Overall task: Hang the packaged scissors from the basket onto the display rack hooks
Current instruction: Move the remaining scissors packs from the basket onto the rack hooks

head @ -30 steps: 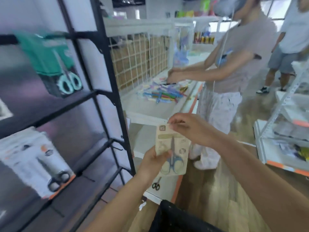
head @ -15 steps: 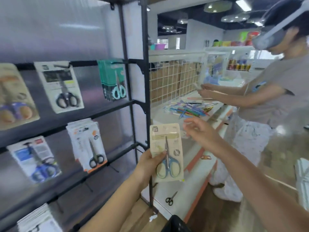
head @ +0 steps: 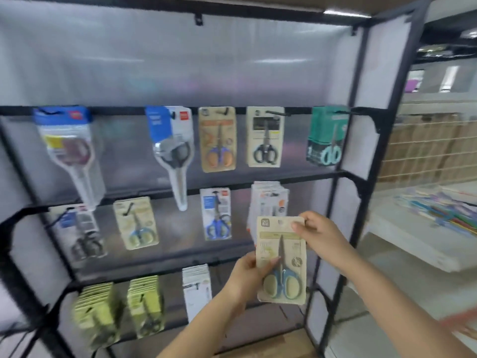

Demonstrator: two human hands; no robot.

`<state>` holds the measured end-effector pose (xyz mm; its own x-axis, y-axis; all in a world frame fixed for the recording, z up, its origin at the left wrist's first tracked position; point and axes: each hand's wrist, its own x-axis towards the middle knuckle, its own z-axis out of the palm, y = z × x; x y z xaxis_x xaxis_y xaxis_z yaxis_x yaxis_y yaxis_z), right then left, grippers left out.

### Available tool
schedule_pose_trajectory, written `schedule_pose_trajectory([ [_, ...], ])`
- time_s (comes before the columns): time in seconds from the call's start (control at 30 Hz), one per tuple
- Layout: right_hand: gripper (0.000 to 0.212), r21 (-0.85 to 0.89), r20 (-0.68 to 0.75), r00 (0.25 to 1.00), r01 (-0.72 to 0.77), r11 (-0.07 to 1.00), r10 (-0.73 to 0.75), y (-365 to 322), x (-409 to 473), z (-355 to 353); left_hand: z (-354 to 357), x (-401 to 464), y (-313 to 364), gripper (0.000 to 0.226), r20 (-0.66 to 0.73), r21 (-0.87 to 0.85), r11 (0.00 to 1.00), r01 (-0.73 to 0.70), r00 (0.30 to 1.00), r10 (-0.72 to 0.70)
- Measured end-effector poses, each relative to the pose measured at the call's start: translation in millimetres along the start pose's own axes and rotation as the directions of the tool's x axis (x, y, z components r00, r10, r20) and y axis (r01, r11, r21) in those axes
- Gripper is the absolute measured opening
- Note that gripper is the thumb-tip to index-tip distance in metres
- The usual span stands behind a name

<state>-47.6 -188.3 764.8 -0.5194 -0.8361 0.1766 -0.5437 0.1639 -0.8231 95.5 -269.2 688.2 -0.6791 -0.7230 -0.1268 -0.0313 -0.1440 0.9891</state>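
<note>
- The beige card pack of blue-handled scissors is held upright in front of the black metal display rack, near its right edge at the middle rail.
- The left hand pinches the pack's lower left edge; the right hand grips its top right corner.
- Step in hand, as I judge it: choosing a hook. Next, the pack's top hole must meet a hook tip.
- Count: one pack held; five hang on the top rail, and at least four groups on the middle rail.
</note>
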Motion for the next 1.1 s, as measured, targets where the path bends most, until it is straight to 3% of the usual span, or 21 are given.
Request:
schedule_pose_trajectory([
  [0.13, 0.018, 0.011, 0.087, 0.996, 0.031, 0.999, -0.032, -17.8, 32.4, 43.2, -53.5, 6.7, 0.8, 0.021, -0.132, 0.024, 1.000, 0.010, 0.991, -0.007],
  [0.27, 0.013, 0.059, 0.159, 0.985, 0.053, 0.997, -0.062, -36.7, 59.1, 97.3, -110.3, 17.7, -3.9, 0.025, -0.201, 0.011, 1.000, 0.018, 0.979, -0.016],
  [0.63, 0.018, 0.149, 0.282, 0.937, 0.171, 0.974, -0.208, -84.6, 96.0, 264.7, -264.5, 14.2, -35.0, 0.019, -0.485, 0.002, 1.000, 0.028, 0.874, -0.023],
  [1.1, 0.013, 0.244, 0.263, 0.920, 0.229, 0.942, -0.292, -118.7, 118.9, 320.5, -324.7, 14.4, -30.0, 0.017, -0.547, -0.011, 0.998, -0.058, 0.836, 0.043],
])
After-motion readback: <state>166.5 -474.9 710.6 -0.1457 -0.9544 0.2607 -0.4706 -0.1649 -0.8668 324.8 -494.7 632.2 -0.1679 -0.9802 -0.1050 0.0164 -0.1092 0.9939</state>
